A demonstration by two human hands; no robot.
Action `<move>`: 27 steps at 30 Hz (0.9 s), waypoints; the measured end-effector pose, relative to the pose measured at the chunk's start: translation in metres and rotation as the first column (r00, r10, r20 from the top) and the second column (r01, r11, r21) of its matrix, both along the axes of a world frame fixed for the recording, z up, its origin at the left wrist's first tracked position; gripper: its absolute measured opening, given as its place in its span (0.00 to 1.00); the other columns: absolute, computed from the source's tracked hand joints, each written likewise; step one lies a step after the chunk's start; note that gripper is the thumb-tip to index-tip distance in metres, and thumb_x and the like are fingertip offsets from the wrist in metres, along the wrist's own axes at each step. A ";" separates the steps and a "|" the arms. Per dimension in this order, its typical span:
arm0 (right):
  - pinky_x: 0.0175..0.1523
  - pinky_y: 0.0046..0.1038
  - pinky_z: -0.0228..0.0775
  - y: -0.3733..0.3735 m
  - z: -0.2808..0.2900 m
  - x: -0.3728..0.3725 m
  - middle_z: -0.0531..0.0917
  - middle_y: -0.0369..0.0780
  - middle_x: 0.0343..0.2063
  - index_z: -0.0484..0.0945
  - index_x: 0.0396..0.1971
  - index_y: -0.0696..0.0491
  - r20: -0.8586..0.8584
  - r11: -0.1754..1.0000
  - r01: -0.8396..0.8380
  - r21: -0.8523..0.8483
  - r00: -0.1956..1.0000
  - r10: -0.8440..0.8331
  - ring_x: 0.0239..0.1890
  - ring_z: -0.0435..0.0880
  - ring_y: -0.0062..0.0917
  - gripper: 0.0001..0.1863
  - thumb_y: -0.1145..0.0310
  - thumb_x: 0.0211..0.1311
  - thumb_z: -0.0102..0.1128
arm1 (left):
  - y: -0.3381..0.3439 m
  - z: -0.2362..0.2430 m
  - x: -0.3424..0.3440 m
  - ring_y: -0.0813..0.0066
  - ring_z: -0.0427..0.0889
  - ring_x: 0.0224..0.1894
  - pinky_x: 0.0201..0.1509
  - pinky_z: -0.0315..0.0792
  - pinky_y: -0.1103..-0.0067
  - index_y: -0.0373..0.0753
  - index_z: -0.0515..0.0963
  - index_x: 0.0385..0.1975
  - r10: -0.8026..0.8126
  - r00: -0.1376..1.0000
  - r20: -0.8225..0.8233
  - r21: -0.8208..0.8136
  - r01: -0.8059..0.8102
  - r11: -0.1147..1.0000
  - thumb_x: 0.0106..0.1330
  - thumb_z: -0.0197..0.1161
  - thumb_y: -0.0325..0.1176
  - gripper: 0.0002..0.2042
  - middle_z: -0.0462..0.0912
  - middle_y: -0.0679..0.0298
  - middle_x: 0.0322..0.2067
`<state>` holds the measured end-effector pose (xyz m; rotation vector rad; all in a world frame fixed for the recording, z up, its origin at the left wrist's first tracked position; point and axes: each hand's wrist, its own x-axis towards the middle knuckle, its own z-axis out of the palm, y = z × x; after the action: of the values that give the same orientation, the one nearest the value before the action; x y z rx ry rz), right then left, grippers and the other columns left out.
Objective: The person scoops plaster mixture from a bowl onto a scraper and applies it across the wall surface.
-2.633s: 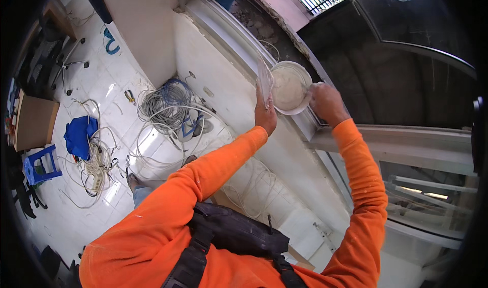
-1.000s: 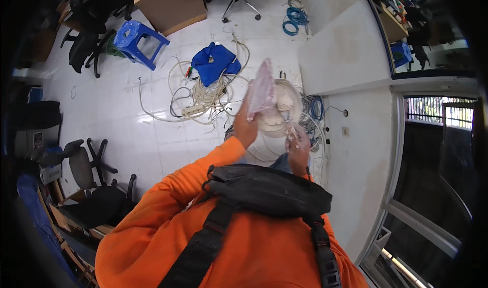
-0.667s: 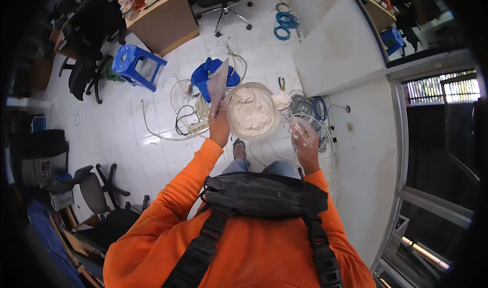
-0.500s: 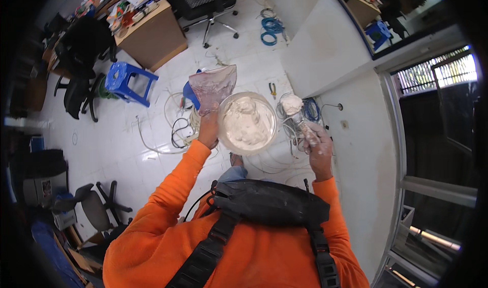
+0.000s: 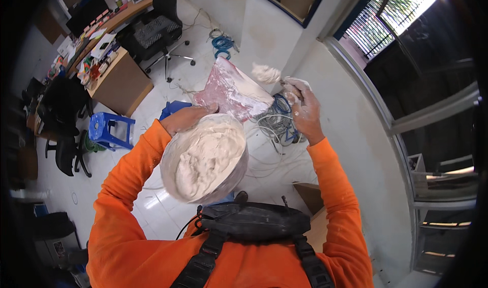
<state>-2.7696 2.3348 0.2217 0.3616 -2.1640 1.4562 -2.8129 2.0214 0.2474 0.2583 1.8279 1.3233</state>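
Below the middle of my view, my left hand (image 5: 190,116) grips a round bucket (image 5: 201,161) of creamy putty together with a pink, putty-smeared flat spreader (image 5: 229,89), which juts out above the bucket's rim. My right hand (image 5: 305,107) is closed on the handle of a putty knife (image 5: 290,91). A lump of putty (image 5: 266,73) sits on the knife's end, just above the spreader's right edge; the blade is mostly hidden under it.
A white wall (image 5: 345,105) and glazed window frame (image 5: 391,120) run along my right. Coiled cables (image 5: 274,128) lie on the floor beneath my hands. To the left stand a blue stool (image 5: 109,130), a cluttered desk (image 5: 119,79) and office chairs (image 5: 150,41).
I have turned from the window ledge toward the room. The bucket is now lower and left, the spreader lies flatter, and the putty-loaded knife has risen to the spreader's right edge.
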 end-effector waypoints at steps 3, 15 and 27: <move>0.53 0.33 0.68 0.002 0.011 0.026 0.78 0.46 0.45 0.74 0.47 0.56 -0.077 0.984 0.018 0.179 0.997 -0.004 0.47 0.78 0.40 0.15 0.73 0.60 0.54 | 0.009 0.017 0.025 0.86 0.76 0.34 0.41 0.72 0.83 0.36 0.78 0.38 -0.009 0.992 0.123 0.075 0.000 0.997 0.72 0.49 0.48 0.20 0.80 0.67 0.32; 0.54 0.37 0.69 -0.036 0.006 0.100 0.80 0.48 0.45 0.73 0.47 0.56 -0.329 0.967 0.211 0.145 0.932 -0.154 0.49 0.79 0.44 0.17 0.75 0.55 0.58 | -0.001 0.066 0.097 0.78 0.80 0.29 0.36 0.75 0.80 0.39 0.74 0.34 -0.018 0.996 0.086 0.309 -0.010 0.951 0.72 0.49 0.44 0.14 0.81 0.65 0.29; 0.44 0.29 0.71 -0.117 -0.037 0.102 0.80 0.45 0.42 0.72 0.49 0.58 -0.036 0.877 0.467 0.111 0.884 -0.466 0.41 0.81 0.33 0.16 0.76 0.60 0.51 | -0.107 0.002 0.026 0.81 0.79 0.35 0.42 0.74 0.82 0.32 0.78 0.38 0.149 0.977 0.152 0.374 -0.197 0.906 0.73 0.47 0.42 0.19 0.82 0.65 0.36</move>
<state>-2.6674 2.2177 0.1848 -0.1183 -2.1384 1.0558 -2.7866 1.9141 0.2493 0.2217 1.5035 1.7873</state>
